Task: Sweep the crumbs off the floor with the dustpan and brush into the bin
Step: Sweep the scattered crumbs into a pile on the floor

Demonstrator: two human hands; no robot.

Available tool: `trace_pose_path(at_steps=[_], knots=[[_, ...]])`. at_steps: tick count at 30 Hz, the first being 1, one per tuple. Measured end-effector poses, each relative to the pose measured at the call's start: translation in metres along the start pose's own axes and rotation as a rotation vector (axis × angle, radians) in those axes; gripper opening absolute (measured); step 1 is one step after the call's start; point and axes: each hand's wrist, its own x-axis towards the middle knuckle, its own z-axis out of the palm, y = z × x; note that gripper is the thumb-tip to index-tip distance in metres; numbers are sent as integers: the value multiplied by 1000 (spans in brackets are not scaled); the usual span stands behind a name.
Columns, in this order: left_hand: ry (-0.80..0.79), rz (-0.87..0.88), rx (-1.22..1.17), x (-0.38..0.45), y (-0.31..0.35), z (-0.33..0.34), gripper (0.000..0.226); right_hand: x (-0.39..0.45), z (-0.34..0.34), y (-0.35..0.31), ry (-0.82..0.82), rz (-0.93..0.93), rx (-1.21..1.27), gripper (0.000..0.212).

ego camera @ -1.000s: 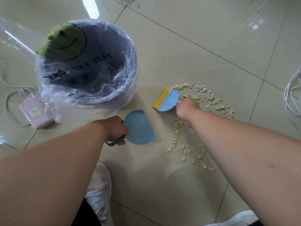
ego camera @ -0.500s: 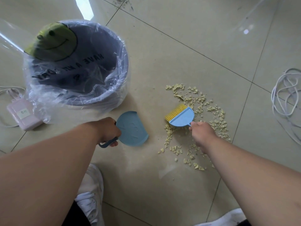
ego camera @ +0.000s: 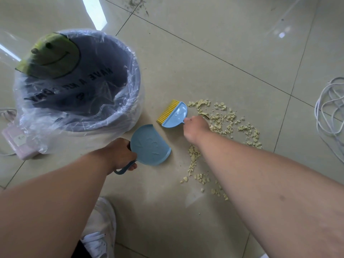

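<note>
Pale yellow crumbs lie scattered on the beige tiled floor, right of centre. My right hand grips a small blue brush with yellow bristles, held at the left edge of the crumbs. My left hand holds the handle of a blue dustpan, which sits on the floor between the brush and the bin. The grey bin, lined with a clear plastic bag, stands at the left, just behind the dustpan.
A pink device with a cord lies left of the bin. White cables coil on the floor at the right edge. My white shoe is at the bottom, below the dustpan.
The brush swung down into the crumbs half a second ago and has now moved back up and left, toward the bin. The dustpan has stayed in my left hand in about the same place.
</note>
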Motion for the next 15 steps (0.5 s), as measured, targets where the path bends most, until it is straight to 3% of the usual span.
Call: trace_pose_path(at_steps=[10,15], knots=[[125,-1,-143,10,4,16,9,28,-35,27,289,257,348,34],[114,24,-165,14,7,20,14,21,-49,64,337,379,395,37]])
